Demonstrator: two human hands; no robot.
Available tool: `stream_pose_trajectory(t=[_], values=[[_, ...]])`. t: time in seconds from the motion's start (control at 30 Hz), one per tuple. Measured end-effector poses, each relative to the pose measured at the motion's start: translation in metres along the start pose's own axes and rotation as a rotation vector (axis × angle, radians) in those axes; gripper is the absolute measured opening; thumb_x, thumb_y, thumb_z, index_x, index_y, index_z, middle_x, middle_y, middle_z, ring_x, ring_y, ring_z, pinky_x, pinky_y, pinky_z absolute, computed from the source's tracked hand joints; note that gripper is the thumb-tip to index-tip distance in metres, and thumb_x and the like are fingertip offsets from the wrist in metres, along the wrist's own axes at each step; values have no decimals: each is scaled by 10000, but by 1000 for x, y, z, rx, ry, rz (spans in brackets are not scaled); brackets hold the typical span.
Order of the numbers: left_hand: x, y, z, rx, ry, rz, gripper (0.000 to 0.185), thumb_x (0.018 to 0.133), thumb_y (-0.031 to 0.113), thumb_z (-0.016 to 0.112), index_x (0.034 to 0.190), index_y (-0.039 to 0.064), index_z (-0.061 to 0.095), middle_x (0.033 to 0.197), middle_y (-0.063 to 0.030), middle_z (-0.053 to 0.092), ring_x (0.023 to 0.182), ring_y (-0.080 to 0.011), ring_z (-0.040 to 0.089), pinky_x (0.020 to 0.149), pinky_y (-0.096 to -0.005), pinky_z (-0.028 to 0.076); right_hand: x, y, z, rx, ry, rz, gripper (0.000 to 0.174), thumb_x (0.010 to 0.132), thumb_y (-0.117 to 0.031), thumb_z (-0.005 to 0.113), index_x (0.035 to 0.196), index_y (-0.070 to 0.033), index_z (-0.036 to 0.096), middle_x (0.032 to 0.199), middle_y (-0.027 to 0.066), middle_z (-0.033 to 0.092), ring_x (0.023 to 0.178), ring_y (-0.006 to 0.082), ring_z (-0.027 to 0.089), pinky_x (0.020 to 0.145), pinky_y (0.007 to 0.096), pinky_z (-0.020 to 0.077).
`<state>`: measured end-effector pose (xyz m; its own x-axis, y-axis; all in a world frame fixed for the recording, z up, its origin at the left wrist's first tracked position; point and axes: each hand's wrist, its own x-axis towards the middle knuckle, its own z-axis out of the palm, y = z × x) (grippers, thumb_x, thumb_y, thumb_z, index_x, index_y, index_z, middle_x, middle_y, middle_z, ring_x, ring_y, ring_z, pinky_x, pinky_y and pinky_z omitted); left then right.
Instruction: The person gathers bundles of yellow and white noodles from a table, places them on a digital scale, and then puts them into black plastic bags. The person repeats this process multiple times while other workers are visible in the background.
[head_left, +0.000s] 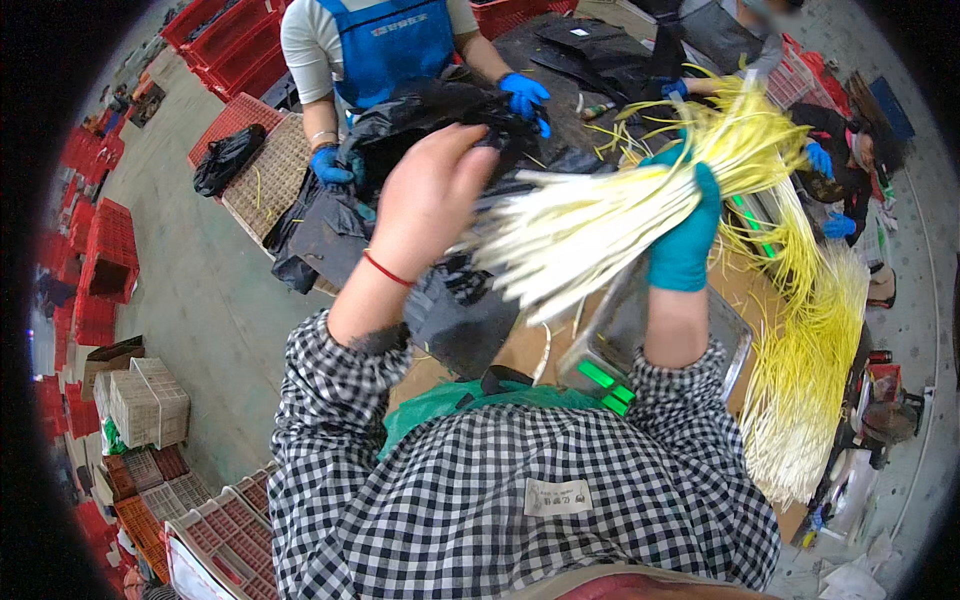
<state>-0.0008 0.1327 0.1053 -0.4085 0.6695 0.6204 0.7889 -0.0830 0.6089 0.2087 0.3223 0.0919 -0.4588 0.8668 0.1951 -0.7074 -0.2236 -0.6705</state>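
My right hand (686, 225), in a teal glove, grips a thick bundle of yellow chives (585, 225). The white stems point left and the yellow leaves spread to the upper right. My bare left hand (435, 191), a red cord at its wrist, is raised left of the stem ends; it is blurred, holds nothing visible, and its thumb stands apart from the fingers. Beyond it, a co-worker in blue gloves handles a black plastic bag (420, 112). Under my right forearm lies a metal weighing scale (720, 337) with a lit green display (606, 382).
A long heap of yellow chives (806, 375) lies along the table's right side. Another green display (754, 225) glows beyond my right hand. Black bags (592, 49) lie farther back. Red crates (105, 255) and a white crate (146, 401) stand on the floor at left. Other people work at right.
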Motion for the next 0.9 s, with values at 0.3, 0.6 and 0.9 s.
stream_pose_trajectory(t=[0.3, 0.6, 0.9], values=[[-52, -108, 29, 891, -419, -92, 377, 774, 281, 706, 1039, 31, 612, 956, -110, 640, 1078, -273, 573, 1047, -547, 302, 106, 31, 87, -782, -237, -955, 427, 778, -238, 741, 1128, -41, 596, 1019, 119, 650, 896, 290, 642, 811, 408, 523], [-29, -83, -13, 790, -413, -4, 171, 762, 219, 677, 680, 69, 675, 725, -126, 634, 712, -306, 644, 759, -417, 489, 110, 211, 31, -1801, -980, -501, 418, 754, -222, 679, 1143, -130, 560, 973, 179, 663, 881, 388, 632, 735, 461, 514], [-4, -26, -8, 771, -418, 332, 146, 748, 204, 667, 661, 87, 653, 728, -79, 607, 783, -254, 621, 802, -383, 418, 149, 250, -7, -2297, -1222, 9, 681, 746, -255, 731, 1360, -142, 460, 1156, 131, 646, 1080, 314, 610, 877, 419, 512]])
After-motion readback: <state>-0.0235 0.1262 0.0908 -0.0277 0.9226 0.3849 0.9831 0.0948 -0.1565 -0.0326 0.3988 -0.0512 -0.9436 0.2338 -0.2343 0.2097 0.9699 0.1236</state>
